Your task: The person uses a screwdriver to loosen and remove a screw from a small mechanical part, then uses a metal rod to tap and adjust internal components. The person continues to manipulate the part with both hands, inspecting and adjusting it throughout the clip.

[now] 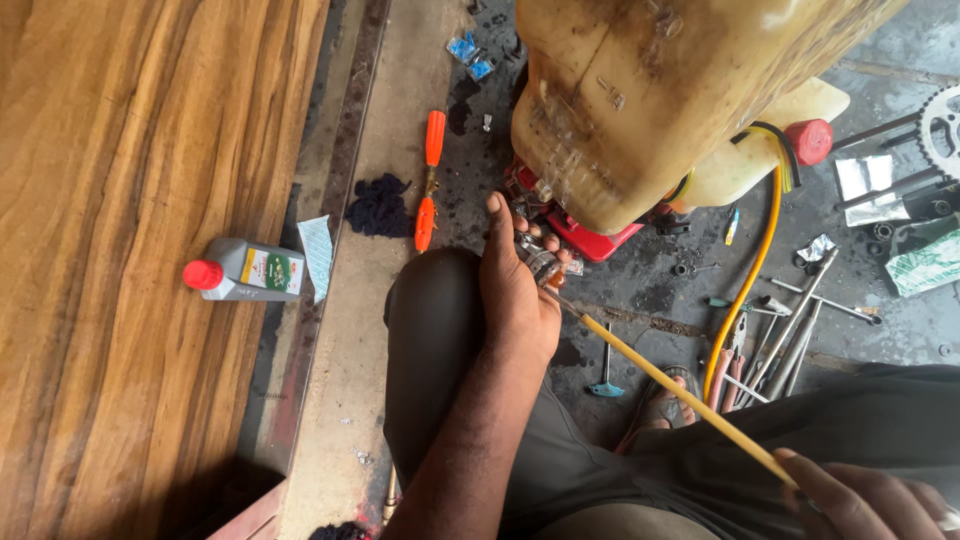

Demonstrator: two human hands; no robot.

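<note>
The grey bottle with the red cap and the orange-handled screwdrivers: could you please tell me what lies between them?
In the head view, between the grey bottle and the orange-handled screwdrivers lie a pale paper sachet and a dark blue rag.

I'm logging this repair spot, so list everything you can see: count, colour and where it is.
tank: one, stained cream, top centre, over a red engine base
red cap: one, on the tank's right side
yellow hose: one, curving down from the tank
yellow tube: one, thin, running between both hands
screwdrivers: two, orange handles, left of the tank
rag: one, dark blue, beside the screwdrivers
oil bottle: one, grey with red cap, lying on the wooden board
hand tools: several, metal, on the floor at right
sprocket: one, silver, right edge
left hand: fingers at the engine, on a small metal part
right hand: holding the tube's near end
</note>
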